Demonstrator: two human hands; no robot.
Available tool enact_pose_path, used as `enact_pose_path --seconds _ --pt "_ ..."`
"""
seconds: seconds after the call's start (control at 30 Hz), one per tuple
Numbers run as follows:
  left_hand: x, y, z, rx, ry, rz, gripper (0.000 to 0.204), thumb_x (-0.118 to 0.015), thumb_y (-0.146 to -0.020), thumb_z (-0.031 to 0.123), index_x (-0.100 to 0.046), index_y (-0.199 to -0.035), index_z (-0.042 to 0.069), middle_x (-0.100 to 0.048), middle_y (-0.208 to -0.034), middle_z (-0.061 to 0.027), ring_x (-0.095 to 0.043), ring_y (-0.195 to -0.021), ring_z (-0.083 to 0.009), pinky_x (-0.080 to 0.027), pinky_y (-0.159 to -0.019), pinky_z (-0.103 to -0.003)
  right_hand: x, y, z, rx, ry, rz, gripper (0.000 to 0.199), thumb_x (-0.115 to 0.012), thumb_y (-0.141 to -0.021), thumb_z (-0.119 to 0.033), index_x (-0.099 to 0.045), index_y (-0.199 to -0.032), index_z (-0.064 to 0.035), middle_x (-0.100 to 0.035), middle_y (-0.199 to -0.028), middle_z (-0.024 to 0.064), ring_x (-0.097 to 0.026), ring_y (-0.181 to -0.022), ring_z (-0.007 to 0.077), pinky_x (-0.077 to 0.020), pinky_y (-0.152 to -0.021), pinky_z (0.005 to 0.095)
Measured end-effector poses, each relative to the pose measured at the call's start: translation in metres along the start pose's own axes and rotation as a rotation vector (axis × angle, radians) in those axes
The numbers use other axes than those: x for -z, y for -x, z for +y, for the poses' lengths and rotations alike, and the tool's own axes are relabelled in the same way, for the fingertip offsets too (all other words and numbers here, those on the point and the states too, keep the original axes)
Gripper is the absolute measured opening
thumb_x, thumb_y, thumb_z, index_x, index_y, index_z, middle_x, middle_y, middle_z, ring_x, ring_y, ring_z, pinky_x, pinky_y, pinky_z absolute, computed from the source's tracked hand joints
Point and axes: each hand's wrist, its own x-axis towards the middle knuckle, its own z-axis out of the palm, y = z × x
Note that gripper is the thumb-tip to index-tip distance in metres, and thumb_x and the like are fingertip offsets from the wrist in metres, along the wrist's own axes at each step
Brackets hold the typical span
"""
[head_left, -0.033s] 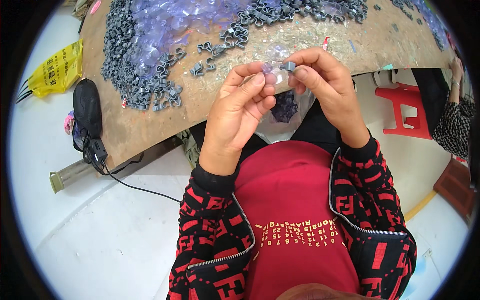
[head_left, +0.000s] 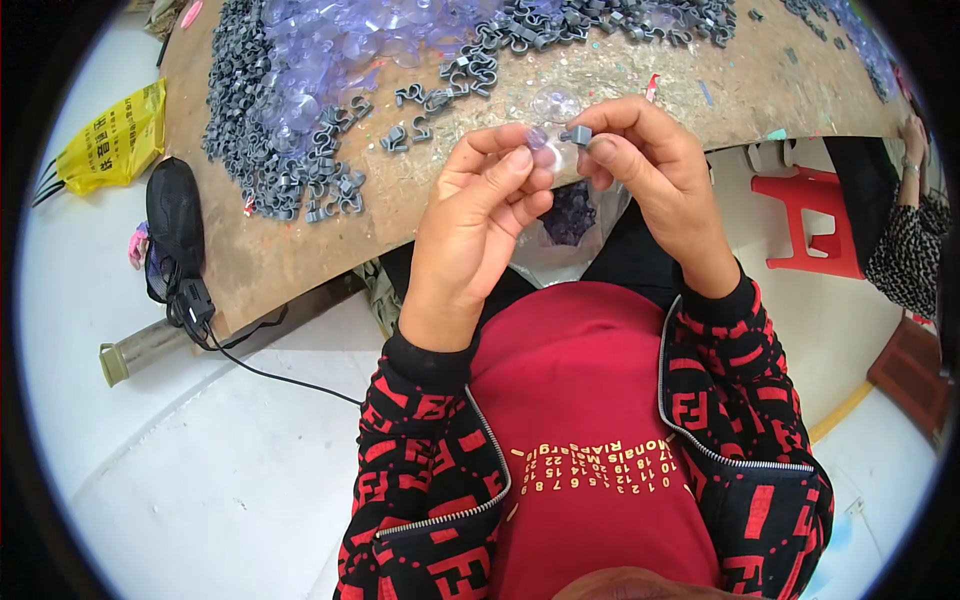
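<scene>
Beyond the left hand (head_left: 470, 210), grey clips (head_left: 236, 110), purplish discs (head_left: 340, 45)

Print on a red shirt (head_left: 575, 375), a black jacket (head_left: 425, 480) and a yellow bag (head_left: 140, 125).
On the near shirt front, yellow lettering (head_left: 575, 450) and rows of numbers (head_left: 600, 475) stand upside down in this view; bold red letter-shaped motifs (head_left: 435, 407) repeat over the jacket to left and right; large dark characters (head_left: 106, 138) run aslant across the bag at the far left.

A translucent purplish cup (head_left: 537, 139) is held upright-edged near a small grey clip (head_left: 580, 134).
</scene>
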Motion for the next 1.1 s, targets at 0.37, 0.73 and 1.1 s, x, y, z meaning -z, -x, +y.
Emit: enact_pose_path --seconds 0.37,0.73,1.1 --pt "-0.017 0.002 -0.003 -0.209 -0.381 0.122 0.022 -0.065 -0.086 0.003 -0.058 -0.107 0.000 -0.062 -0.096 -0.0062 -0.062 -0.084 -0.0120 -0.054 -0.072 -0.025 -0.006 0.000 0.010 0.158 0.299 0.091 0.017 -0.061 -0.090 -0.011 -0.061 -0.104 -0.0017 -0.065 -0.084 0.0054 -0.063 -0.074 0.0106 -0.0502 -0.066 0.0244" --pt "0.001 -0.004 -0.006 -0.054 -0.016 0.057 0.018 -0.063 -0.089 0.005 -0.057 -0.105 0.002 -0.064 -0.094 -0.0079 -0.064 -0.085 -0.0140 -0.056 -0.073 -0.026 -0.007 0.001 0.006 0.323 0.595 0.078 0.016 -0.061 -0.089 -0.005 -0.065 -0.104 -0.0011 -0.066 -0.084 0.0045 -0.060 -0.069 0.0089 -0.0473 -0.061 0.0218" --pt "-0.005 -0.002 -0.011 -0.123 -0.102 0.096 0.017 -0.062 -0.090 0.005 -0.058 -0.106 0.002 -0.064 -0.095 -0.0079 -0.064 -0.087 -0.0139 -0.056 -0.073 -0.027 -0.010 -0.003 0.010 0.440 0.797 0.164 0.017 -0.068 -0.082 -0.010 -0.066 -0.098 -0.0055 -0.066 -0.078 0.0037 -0.055 -0.062 0.0160 -0.0398 -0.067 0.0285"
